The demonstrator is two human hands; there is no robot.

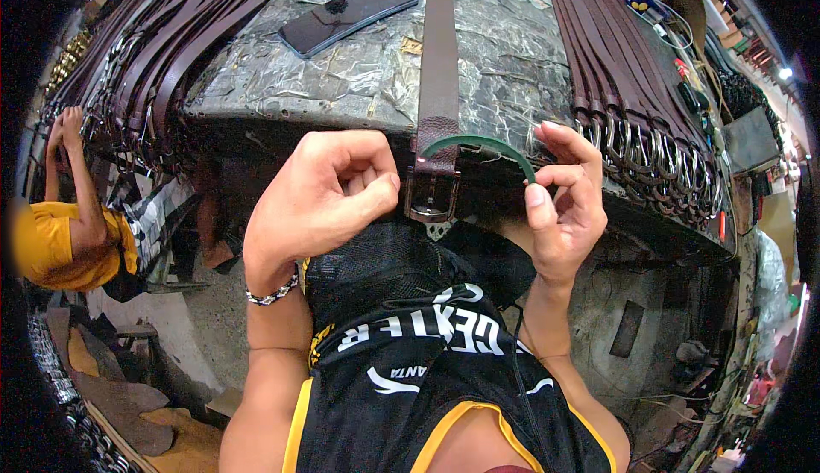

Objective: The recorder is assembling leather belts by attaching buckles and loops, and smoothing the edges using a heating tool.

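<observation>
A dark brown leather belt (439, 54) runs straight toward me over the table. Its metal buckle (431, 197) hangs just past the table's front edge. My right hand (568, 204), to the right of the buckle, pinches one end of a narrow dark green strip (491, 143) between thumb and fingers. The strip arches leftward across the belt just above the buckle. Left of the buckle, my left hand (329, 195) is closed, thumb against curled fingers; whatever it may hold is hidden. It appears apart from the belt.
Bundles of brown belts with buckles hang over the edge at left (162, 71) and right (623, 114). A dark phone (348, 16) lies on the worn tabletop (359, 80). A person in yellow (77, 246) is at far left. A cable (653, 7) lies at back right.
</observation>
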